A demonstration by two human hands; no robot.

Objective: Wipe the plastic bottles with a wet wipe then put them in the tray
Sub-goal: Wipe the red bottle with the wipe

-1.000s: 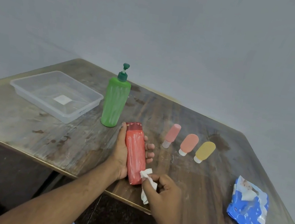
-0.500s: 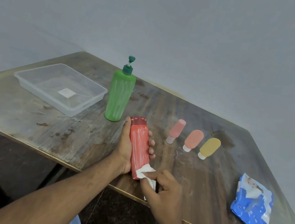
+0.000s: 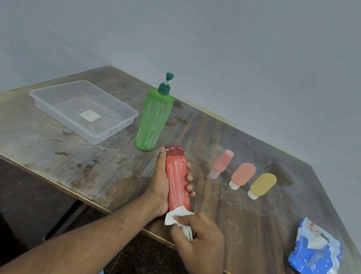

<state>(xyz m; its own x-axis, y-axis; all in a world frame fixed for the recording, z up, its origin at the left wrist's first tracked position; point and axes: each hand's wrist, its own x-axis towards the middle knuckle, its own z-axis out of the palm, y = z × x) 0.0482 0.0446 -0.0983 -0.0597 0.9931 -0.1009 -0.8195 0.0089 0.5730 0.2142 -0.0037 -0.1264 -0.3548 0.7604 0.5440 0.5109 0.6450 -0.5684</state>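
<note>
My left hand (image 3: 162, 182) grips a red bottle (image 3: 176, 179) lying lengthwise over the table's near edge, cap pointing away from me. My right hand (image 3: 200, 242) pinches a white wet wipe (image 3: 176, 216) against the bottle's near end. A tall green pump bottle (image 3: 153, 122) stands upright just beyond the red one. Three small tubes lie to the right: pink (image 3: 221, 163), salmon (image 3: 241, 175) and yellow (image 3: 261, 185). A clear plastic tray (image 3: 102, 135) sits at the far left with nothing in it.
A blue wet-wipe pack (image 3: 315, 257) lies at the table's right near edge. The worn wooden table (image 3: 53, 138) stands against a plain grey wall. Dark floor shows below its front edge.
My right hand has shifted the wipe slightly along the red bottle's near end. The camera has tilted, so everything sits a little differently in the frame. The other bottles have not moved.
</note>
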